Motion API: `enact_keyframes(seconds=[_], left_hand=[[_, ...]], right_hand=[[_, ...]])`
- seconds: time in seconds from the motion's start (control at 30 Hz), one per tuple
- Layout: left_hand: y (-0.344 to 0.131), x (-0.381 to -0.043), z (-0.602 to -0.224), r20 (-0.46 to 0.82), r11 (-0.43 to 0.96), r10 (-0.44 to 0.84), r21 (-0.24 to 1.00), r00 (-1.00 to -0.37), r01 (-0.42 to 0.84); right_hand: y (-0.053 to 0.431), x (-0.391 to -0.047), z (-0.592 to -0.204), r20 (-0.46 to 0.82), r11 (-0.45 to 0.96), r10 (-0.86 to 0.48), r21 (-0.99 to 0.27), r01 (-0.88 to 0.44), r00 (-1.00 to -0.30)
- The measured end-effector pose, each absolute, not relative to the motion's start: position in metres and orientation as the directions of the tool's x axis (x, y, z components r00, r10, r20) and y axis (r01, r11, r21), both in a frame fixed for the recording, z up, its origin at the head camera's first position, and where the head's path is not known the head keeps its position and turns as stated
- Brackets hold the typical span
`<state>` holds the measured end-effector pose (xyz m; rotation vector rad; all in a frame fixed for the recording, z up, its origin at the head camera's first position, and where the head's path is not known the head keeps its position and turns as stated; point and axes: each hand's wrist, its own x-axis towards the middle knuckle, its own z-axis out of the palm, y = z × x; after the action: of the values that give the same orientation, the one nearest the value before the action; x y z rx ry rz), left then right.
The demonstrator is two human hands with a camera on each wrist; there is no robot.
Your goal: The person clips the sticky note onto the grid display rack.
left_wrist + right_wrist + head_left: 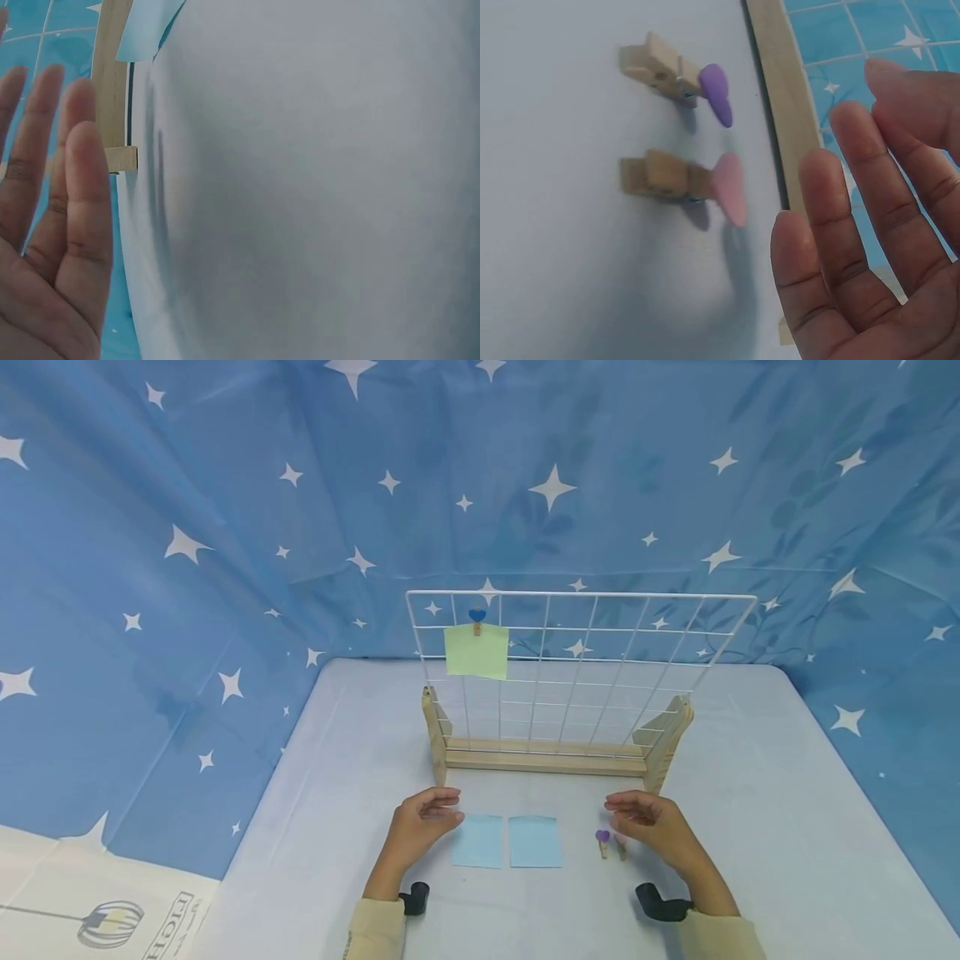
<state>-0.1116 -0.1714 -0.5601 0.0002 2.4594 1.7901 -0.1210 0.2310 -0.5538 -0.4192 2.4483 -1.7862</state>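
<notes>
My left hand (422, 827) hovers beside the left blue sticky note (478, 842), fingers loosely bent and holding nothing. A second blue sticky note (535, 842) lies just right of the first. Over the table on the right, my right hand (655, 827) is also empty, its fingers relaxed. Two small wooden clothespins lie near it, one with a purple heart (717, 94) and one with a pink heart (730, 189). A green sticky note (477, 652) hangs at the upper left of the white wire grid (577, 662), held by a blue-heart clothespin (477, 618).
The grid leans back in a wooden stand (547, 762) whose side pieces rise near both hands. A white-covered table (315, 827) lies beneath. Blue star-patterned cloth (480, 460) surrounds its back and sides. Black wrist mounts (662, 906) are on both arms.
</notes>
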Motion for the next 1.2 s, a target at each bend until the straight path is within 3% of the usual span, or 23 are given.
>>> enact_keyframes(seconds=[0.7, 1.2], left_hand=[[-0.171, -0.111, -0.567, -0.149, 0.447, 0.064, 0.888, -0.987, -0.105], [-0.164, -0.115, -0.567, -0.157, 0.622, 0.037, 0.777, -0.987, -0.101]], right_hand=[[0.225, -0.118, -0.563, -0.109, 0.481, -0.263, -0.876, -0.032, -0.959], [0.213, -0.117, -0.561, -0.132, 0.608, -0.2, -0.793, -0.018, -0.971]])
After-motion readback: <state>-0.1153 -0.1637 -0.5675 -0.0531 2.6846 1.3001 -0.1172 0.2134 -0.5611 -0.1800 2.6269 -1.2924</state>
